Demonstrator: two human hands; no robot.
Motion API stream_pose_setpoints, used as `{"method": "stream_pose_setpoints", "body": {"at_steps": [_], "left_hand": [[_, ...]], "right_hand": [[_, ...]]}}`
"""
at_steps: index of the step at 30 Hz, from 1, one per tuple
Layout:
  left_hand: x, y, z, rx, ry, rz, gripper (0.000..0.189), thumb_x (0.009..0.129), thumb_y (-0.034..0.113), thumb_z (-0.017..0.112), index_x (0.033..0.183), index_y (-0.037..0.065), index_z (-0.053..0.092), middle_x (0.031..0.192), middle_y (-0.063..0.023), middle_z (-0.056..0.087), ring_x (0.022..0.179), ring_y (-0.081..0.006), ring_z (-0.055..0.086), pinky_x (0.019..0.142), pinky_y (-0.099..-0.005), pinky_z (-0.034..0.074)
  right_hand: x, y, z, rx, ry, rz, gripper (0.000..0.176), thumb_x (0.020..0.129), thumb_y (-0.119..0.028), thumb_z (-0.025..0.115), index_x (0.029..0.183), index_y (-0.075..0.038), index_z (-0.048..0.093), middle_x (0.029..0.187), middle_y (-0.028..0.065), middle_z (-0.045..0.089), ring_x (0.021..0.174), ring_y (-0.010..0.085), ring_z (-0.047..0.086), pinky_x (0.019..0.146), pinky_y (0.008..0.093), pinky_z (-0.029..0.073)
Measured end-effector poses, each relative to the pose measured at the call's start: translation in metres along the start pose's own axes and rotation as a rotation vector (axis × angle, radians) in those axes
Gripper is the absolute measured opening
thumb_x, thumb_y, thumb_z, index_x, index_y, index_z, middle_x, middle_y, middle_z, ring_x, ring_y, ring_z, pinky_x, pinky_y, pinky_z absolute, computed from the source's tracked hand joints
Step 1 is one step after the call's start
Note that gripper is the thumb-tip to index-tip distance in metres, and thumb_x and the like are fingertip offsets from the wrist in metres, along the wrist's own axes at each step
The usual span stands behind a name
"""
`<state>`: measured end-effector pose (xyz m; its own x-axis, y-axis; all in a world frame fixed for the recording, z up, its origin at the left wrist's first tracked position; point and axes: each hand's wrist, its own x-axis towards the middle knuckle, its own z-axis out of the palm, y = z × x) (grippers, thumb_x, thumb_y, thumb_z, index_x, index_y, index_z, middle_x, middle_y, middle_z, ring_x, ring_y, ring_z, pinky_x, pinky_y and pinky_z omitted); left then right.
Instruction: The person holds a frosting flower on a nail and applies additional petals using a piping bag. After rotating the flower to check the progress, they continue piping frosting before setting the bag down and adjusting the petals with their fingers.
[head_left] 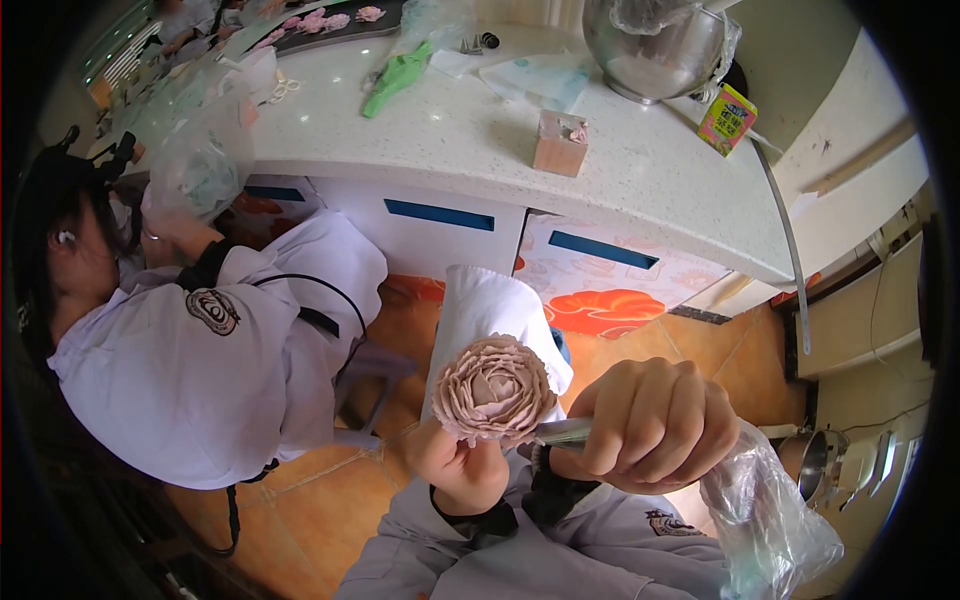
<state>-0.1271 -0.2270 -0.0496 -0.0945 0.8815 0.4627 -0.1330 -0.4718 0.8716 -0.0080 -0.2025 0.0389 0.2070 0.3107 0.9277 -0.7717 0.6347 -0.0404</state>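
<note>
A dusty-pink piped flower [493, 388] with many ruffled petals is at the middle of the head view. Beneath it, my left hand [458, 468] is closed, fingers bent; the flower nail it grips is hidden by the petals. My right hand [655, 425] is wrapped round a clear plastic piping bag [775, 515], whose loose, crumpled end hangs down at the right. The bag's metal piping tip [566, 432] points left, right at the flower's lower right edge.
A co-worker [215, 330] sits close at my left, holding a clear bag. On the counter [400, 145] lie a green piping bag [398, 78], a wooden block [560, 145], a steel bowl [650, 60] and a yellow-green box [727, 120]. A dark tray [345, 32] bears pink flowers.
</note>
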Motion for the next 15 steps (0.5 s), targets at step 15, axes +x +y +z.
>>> {"method": "stream_pose_setpoints", "body": {"at_steps": [15], "left_hand": [[0.0017, -0.0011, 0.003, 0.0, 0.012, 0.128, 0.043, 0.081, 0.029, 0.053, 0.098, -0.01, 0.05, 0.084, -0.0219, 0.058, 0.055, -0.0284, 0.06, 0.045, -0.0361, 0.053]], "right_hand": [[-0.0037, 0.0044, 0.0072, 0.052, 0.08, -0.113, 0.032, 0.077, 0.014, 0.036, 0.051, -0.004, 0.029, 0.042, 0.0079, 0.036, 0.034, 0.0117, 0.027, 0.03, 0.0224, 0.023]]}}
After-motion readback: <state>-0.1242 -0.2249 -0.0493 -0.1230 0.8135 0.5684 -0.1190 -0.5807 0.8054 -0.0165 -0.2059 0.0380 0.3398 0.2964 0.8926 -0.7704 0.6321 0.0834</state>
